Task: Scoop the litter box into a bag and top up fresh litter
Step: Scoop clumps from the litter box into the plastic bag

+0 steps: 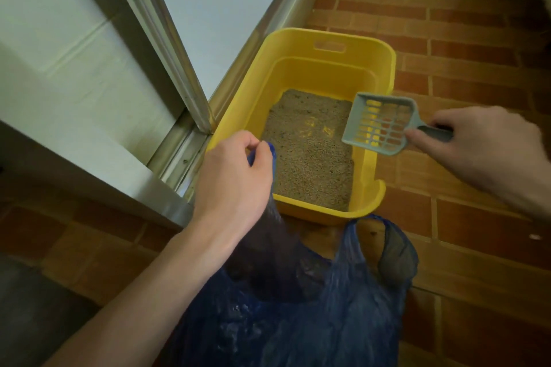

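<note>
left hand [235,176] fingers clamped on blue bag [298,292] handle, right hand [477,146] fingers pinching scoop [378,124] (empty) over yellow litter box [372,68].

Dim, warm light, brightest on the pale door panels [208,9] left of the yellow litter box [325,68]; corners fall into dark vignette, straight lines bow with wide-angle distortion, and detail looks soft and slightly smeared throughout

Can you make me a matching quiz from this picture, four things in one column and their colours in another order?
Things:
1. litter box
2. scoop
3. bag
4. floor tiles

Colours:
A. blue
B. reddish brown
C. yellow
D. grey

Pairs: 1-C, 2-D, 3-A, 4-B
</note>
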Tool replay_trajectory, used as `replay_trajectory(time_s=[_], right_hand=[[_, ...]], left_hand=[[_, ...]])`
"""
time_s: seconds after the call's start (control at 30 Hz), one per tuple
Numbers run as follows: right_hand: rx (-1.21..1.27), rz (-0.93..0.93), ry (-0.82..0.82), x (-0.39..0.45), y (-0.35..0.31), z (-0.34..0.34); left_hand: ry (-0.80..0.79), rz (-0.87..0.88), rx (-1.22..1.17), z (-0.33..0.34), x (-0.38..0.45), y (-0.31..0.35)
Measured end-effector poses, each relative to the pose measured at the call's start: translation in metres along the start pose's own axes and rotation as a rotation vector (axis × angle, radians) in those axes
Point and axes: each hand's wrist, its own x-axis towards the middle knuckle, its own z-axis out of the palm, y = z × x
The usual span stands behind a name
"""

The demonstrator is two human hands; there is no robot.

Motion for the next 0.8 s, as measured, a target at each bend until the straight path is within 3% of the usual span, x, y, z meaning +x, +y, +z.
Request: replay_trajectory(time_s=[0.17, 0.47, 0.8], right_hand=[[-0.129, -0.057, -0.104, 0.046, -0.036, 0.029], [-0.011, -0.008, -0.194, 0.135, -0.087, 0.111], [0.01, -0.117, -0.342, 0.118, -0.076, 0.119]], left_hand=[[0.004, -0.022, 0.016, -0.008, -0.003, -0.016], [-0.039, -0.153, -0.076, -0.013, 0.001, -0.03], [-0.055, -0.181, -0.138, -0.015, -0.001, -0.026]])
